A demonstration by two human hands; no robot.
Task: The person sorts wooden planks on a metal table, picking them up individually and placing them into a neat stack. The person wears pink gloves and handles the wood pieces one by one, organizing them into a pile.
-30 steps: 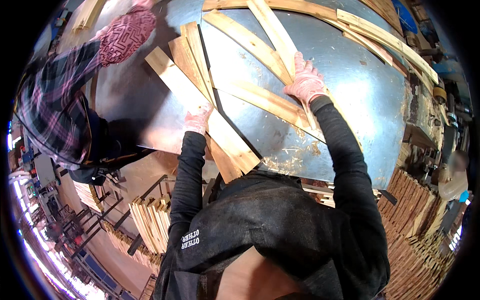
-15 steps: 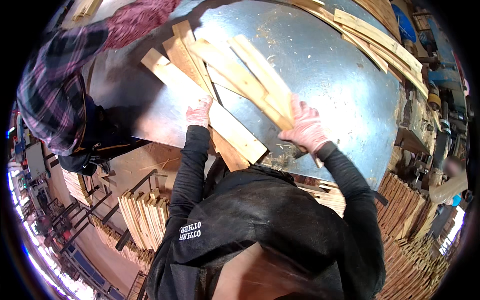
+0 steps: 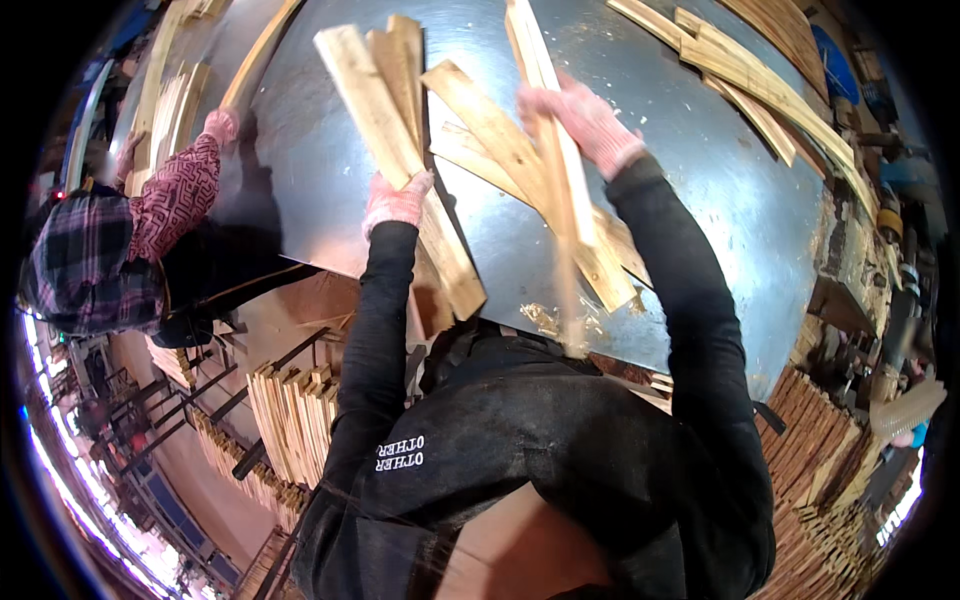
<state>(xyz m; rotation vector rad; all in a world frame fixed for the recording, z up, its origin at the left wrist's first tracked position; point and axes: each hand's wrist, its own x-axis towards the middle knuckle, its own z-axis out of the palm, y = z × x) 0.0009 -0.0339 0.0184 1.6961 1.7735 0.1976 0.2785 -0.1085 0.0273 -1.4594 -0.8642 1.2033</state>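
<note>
My left hand (image 3: 396, 202), in a pink glove, is closed round the side of a pale wooden board (image 3: 372, 105) at the near side of the metal table. More boards (image 3: 402, 75) lie under and beyond that one. Farther right, my gloved right hand (image 3: 588, 122) grips a narrow wooden strip (image 3: 530, 45), which slants across the pile and is blurred at its near end. Below the strip, loose boards (image 3: 490, 130) cross one another on the tabletop. My fingers on the strip's underside are partly hidden.
The metal table (image 3: 720, 240) carries long strips (image 3: 770, 80) at its far right. At the left a co-worker in a plaid garment (image 3: 90, 265) holds a long strip (image 3: 262, 50). Stacked wood (image 3: 290, 420) stands below left, more stacks (image 3: 820, 430) lower right. Wood chips (image 3: 560, 320) lie near the front edge.
My right hand has moved away from me, carrying the strip. My left hand stays near its place while its board has turned more upright. The co-worker has shifted farther left.
</note>
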